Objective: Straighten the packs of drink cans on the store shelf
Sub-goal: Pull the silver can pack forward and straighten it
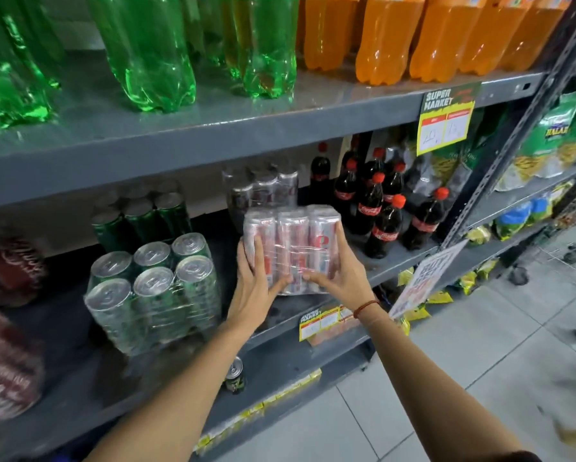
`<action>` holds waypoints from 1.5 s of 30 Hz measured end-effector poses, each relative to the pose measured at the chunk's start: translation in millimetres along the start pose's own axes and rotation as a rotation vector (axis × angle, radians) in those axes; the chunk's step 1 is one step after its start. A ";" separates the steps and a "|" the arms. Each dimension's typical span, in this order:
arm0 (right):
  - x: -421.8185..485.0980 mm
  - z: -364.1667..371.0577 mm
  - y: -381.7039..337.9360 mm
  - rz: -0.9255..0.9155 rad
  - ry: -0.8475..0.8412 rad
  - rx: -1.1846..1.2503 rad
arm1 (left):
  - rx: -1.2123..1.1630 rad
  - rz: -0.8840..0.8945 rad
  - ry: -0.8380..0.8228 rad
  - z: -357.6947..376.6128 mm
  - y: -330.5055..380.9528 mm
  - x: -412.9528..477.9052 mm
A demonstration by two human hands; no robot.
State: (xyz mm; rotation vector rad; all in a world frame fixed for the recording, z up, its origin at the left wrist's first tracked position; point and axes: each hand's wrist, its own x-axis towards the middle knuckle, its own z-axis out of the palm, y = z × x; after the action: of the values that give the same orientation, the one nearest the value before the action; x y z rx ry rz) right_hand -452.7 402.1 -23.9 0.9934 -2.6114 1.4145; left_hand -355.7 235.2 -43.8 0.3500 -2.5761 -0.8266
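A shrink-wrapped pack of silver cans (293, 235) stands at the front of the middle grey shelf (400, 258). My left hand (255, 281) grips its left front side, fingers spread up the wrap. My right hand (338, 271) holds its right front side, with a red cord on the wrist. A second silver pack (263, 191) stands behind it. To the left, a pack of green cans (153, 288) sits near the shelf edge, turned slightly askew, and another green pack (140, 218) stands behind that. Dark red can packs (9, 355) fill the far left, blurred.
Small cola bottles with red caps (383, 211) stand right of the silver pack. Large green (146, 51) and orange bottles (390, 38) fill the shelf above. Price tags (445, 118) hang from the shelf edges. A single can (235, 375) stands on the lower shelf. Tiled floor lies at right.
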 end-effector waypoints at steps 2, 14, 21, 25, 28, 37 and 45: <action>-6.4 8.1 6.1 0.026 0.023 -0.043 | 0.061 0.040 0.047 9.4 -5.8 -7.0; 13.8 -13.3 -6.3 0.053 0.277 0.248 | -0.295 -0.050 0.329 -4.6 34.7 -36.2; 79.1 -26.3 -23.3 0.198 -0.139 0.297 | -0.485 -0.542 0.289 16.1 81.4 22.9; 54.3 -23.6 -14.3 0.204 0.100 0.357 | -0.465 -0.453 0.211 7.6 59.2 46.4; 13.5 -5.1 -18.9 0.191 0.316 0.343 | -0.451 -0.245 0.018 -14.1 27.7 74.7; -23.6 30.3 -55.4 0.114 0.457 0.257 | -0.490 -0.327 0.187 -39.0 31.4 91.5; 104.8 -32.5 -27.5 0.199 -0.155 0.073 | -0.493 -0.494 0.357 30.6 106.2 4.6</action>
State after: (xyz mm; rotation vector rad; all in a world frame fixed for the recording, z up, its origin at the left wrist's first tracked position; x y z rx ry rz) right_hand -530.8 360.9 46.9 0.9066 -2.8604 1.5422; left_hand -385.3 332.9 -1.4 0.8999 -1.8943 -1.3841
